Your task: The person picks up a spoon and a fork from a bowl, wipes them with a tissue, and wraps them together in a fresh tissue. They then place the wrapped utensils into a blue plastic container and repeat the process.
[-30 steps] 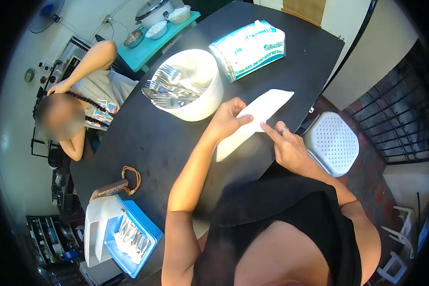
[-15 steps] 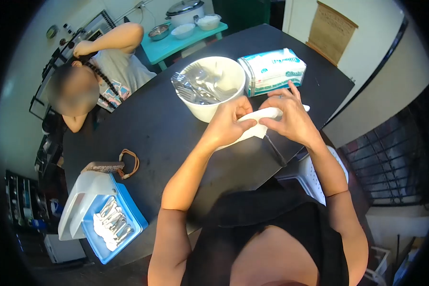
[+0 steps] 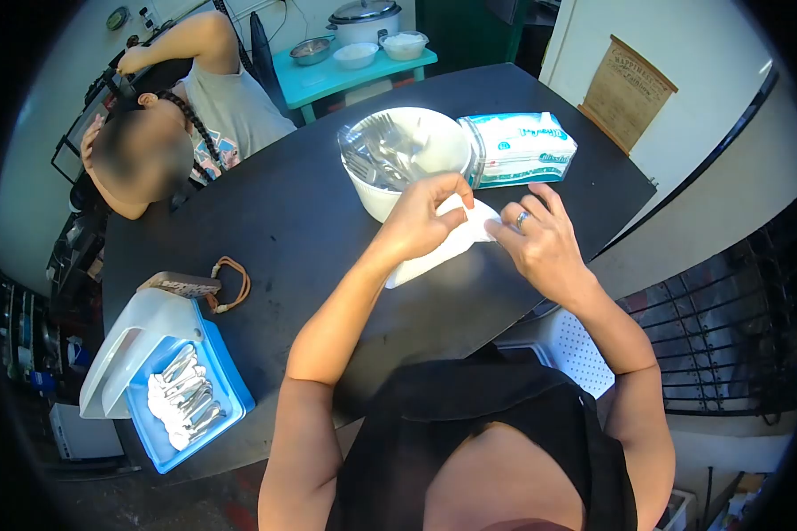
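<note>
A white paper napkin (image 3: 429, 260) is stretched between my hands above the black table. My left hand (image 3: 423, 219) is closed on its upper edge, fingers curled over the paper. The thumb and forefinger of my right hand (image 3: 540, 237) pinch its right corner, while the other fingers are raised. Whether any cutlery lies inside or behind the napkin is hidden. Just beyond my left hand stands a white tub (image 3: 374, 200) with forks and spoons (image 3: 381, 159) in clear plastic. A pack of napkins (image 3: 522, 150) lies beside the tub, past my right hand.
On the black table (image 3: 301, 257), at left, a blue lidded box (image 3: 230, 372) stands open with several napkin-wrapped utensils (image 3: 186, 398). Near it is a phone-like object (image 3: 179, 283) with a looped strap. A person (image 3: 230, 106) leans at the far-left edge. A turquoise table (image 3: 305, 88) holds bowls and a rice cooker.
The fork seen under the napkin is out of sight now. My right hand has turned, and the napkin is spread flatter. The person at left has shifted their arms.
</note>
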A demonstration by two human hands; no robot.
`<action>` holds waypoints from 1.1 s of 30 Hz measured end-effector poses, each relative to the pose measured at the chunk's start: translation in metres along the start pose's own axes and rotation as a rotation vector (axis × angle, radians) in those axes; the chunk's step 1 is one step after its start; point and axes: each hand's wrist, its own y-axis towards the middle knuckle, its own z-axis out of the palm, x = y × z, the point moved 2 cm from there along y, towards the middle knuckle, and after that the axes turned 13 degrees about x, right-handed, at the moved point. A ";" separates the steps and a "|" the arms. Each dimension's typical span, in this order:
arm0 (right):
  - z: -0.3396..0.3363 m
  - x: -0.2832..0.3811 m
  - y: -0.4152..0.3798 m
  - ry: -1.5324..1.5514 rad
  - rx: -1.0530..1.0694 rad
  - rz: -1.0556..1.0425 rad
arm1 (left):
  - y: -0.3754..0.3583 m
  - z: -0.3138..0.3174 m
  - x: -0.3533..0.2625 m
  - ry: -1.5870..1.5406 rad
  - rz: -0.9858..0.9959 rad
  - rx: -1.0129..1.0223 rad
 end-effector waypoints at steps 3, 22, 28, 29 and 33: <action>-0.017 -0.006 -0.012 -0.012 0.257 0.122 | -0.002 0.000 -0.008 0.089 0.026 -0.058; 0.006 -0.037 0.090 1.294 0.243 0.135 | -0.031 -0.038 -0.098 0.507 0.157 -0.363; -0.003 -0.031 0.123 1.090 0.222 0.056 | -0.034 -0.064 -0.074 0.362 0.058 -0.378; -0.001 -0.031 0.126 1.085 0.228 0.046 | -0.033 -0.067 -0.065 0.283 0.093 -0.402; -0.005 -0.034 0.135 1.042 0.172 0.044 | -0.038 -0.074 -0.078 0.304 -0.005 -0.393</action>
